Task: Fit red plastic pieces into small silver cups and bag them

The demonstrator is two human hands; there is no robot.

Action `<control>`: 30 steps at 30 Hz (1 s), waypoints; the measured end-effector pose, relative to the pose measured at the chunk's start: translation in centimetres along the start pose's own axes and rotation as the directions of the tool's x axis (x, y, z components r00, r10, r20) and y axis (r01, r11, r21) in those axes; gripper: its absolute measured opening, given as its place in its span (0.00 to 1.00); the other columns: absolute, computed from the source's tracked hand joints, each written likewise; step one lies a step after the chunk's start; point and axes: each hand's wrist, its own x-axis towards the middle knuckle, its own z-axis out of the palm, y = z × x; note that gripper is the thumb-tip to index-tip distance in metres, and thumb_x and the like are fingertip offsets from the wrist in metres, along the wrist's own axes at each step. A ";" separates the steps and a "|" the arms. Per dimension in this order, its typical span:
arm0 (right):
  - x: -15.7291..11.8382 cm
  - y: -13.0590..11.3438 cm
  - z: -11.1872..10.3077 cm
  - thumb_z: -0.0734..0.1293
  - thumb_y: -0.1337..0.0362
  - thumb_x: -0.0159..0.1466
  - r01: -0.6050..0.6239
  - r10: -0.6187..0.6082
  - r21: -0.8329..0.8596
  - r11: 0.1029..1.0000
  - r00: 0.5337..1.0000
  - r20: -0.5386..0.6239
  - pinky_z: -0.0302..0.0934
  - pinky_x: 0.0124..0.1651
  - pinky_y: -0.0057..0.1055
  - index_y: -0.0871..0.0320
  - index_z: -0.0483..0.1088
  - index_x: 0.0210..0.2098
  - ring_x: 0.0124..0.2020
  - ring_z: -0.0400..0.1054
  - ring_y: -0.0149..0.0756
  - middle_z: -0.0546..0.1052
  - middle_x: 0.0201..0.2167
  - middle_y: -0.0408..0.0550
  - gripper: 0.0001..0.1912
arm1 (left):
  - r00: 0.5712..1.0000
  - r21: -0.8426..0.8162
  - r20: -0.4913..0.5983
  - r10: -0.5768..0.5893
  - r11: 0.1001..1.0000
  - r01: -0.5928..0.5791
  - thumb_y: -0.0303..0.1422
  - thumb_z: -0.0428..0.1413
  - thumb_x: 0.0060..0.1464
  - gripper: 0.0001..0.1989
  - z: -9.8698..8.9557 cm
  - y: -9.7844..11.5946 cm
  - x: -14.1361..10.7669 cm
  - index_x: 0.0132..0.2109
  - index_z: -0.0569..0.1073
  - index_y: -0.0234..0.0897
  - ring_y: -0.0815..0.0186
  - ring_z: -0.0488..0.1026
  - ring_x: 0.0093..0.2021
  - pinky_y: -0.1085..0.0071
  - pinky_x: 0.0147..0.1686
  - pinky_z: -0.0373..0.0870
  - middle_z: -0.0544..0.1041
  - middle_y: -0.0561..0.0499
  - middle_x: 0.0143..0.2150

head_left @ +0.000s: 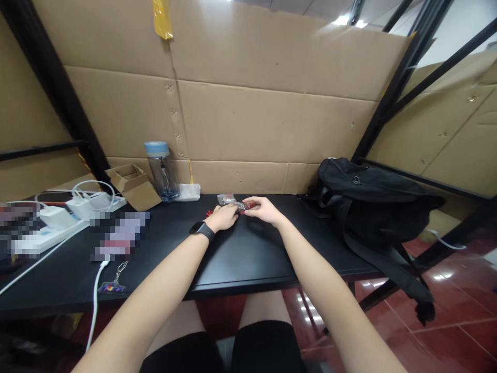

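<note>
Near the back middle of the black table, a small clear plastic packet (pixel 227 199) with something red in it lies by both hands. My left hand (pixel 223 217), with a dark watch on its wrist, rests at the packet's near side, fingers bent over its edge. My right hand (pixel 264 210) comes from the right, its thumb and fingers closed on the packet's red right end. A small red thing (pixel 209 213) shows just left of my left hand. The fingers cover part of the packet.
The black table (pixel 240 259) holds a bottle (pixel 163 173), an open cardboard box (pixel 135 189), a white packet (pixel 189 192), a blurred phone (pixel 122 233) with a white cable, a keychain (pixel 113 285) and power strips (pixel 54 230). A black bag (pixel 373 207) lies right. Cardboard walls stand behind.
</note>
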 end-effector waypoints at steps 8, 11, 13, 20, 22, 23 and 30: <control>-0.3 0.2 -2.5 0.77 0.61 0.50 -0.063 0.048 -0.479 0.876 0.998 -0.044 0.64 0.36 0.26 0.58 0.80 0.37 0.32 0.74 0.32 0.81 0.32 0.44 0.16 | 0.998 0.092 -0.051 0.031 0.995 -0.026 0.23 0.47 0.61 0.23 0.2 0.5 0.2 0.57 0.78 0.41 0.56 0.75 0.57 0.62 0.55 0.68 0.80 0.42 0.55; -0.5 -0.1 -2.4 0.77 0.61 0.50 -0.057 0.043 -0.480 0.876 0.998 -0.039 0.65 0.38 0.25 0.58 0.79 0.39 0.32 0.75 0.32 0.81 0.32 0.45 0.17 | 0.996 0.108 -0.085 0.033 0.994 -0.023 0.30 0.49 0.64 0.17 0.0 0.9 0.1 0.52 0.80 0.41 0.53 0.72 0.59 0.56 0.57 0.65 0.80 0.41 0.54; -0.6 -0.5 -2.2 0.77 0.61 0.50 -0.039 0.021 -0.492 0.870 0.999 -0.043 0.65 0.39 0.26 0.58 0.79 0.39 0.33 0.75 0.33 0.82 0.33 0.45 0.17 | 0.994 0.090 -0.101 0.034 0.996 -0.025 0.36 0.51 0.64 0.16 -0.2 1.1 0.0 0.51 0.81 0.42 0.51 0.71 0.59 0.54 0.58 0.63 0.79 0.41 0.54; -1.1 -1.6 -1.6 0.78 0.63 0.49 -0.034 0.026 -0.588 0.808 0.999 -0.022 0.63 0.37 0.25 0.57 0.77 0.36 0.31 0.75 0.33 0.81 0.29 0.43 0.15 | 0.995 0.006 -0.096 -0.007 1.000 0.007 0.47 0.56 0.59 0.19 -0.1 2.0 0.0 0.45 0.81 0.39 0.48 0.73 0.54 0.51 0.57 0.61 0.79 0.40 0.51; -1.1 -1.4 -1.5 0.78 0.61 0.48 -0.048 0.060 -0.620 0.783 0.998 -0.002 0.62 0.35 0.26 0.57 0.77 0.32 0.31 0.74 0.34 0.81 0.28 0.43 0.13 | 0.994 -0.006 -0.109 -0.017 1.000 0.016 0.48 0.56 0.59 0.19 0.2 2.0 0.0 0.46 0.81 0.40 0.48 0.73 0.54 0.50 0.57 0.60 0.79 0.40 0.52; -1.1 -1.3 -1.4 0.79 0.60 0.48 -0.050 0.065 -0.634 0.772 0.998 0.001 0.62 0.35 0.26 0.57 0.77 0.31 0.30 0.74 0.34 0.81 0.27 0.43 0.13 | 0.994 -0.013 -0.110 -0.019 1.000 0.017 0.48 0.56 0.58 0.19 0.3 2.0 0.0 0.46 0.81 0.40 0.48 0.73 0.55 0.49 0.57 0.60 0.79 0.40 0.53; -0.4 0.0 -0.9 0.79 0.57 0.53 -0.042 0.029 -0.676 0.735 0.999 -0.030 0.62 0.37 0.28 0.57 0.79 0.30 0.33 0.75 0.37 0.82 0.29 0.46 0.11 | 0.996 -0.043 -0.086 -0.018 0.999 0.014 0.49 0.56 0.58 0.21 0.7 1.6 0.0 0.51 0.80 0.44 0.46 0.69 0.60 0.47 0.57 0.59 0.77 0.41 0.58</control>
